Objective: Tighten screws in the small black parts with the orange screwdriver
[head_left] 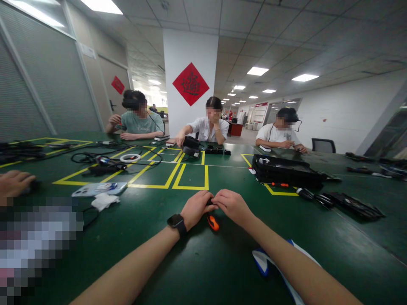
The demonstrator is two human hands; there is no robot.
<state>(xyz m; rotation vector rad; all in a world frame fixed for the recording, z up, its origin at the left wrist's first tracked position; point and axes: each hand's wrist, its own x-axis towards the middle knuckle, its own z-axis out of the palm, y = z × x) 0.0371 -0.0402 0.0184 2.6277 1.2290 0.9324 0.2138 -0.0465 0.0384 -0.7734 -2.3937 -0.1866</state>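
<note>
My left hand, with a black watch on its wrist, is closed around a small dark object just above the green table. The fingertips of my right hand are pinched together against the same object, meeting the left fingers. Most of the object is hidden, so its kind does not show. Right below my hands lies an orange and black tool, its upper end hidden by my left hand. A white and blue cloth-like piece lies partly under my right forearm.
At the left are a phone, a crumpled tissue and cables. A co-worker's hand reaches in there. Black trays and dark parts lie at the right. Three people sit opposite, behind yellow tape outlines.
</note>
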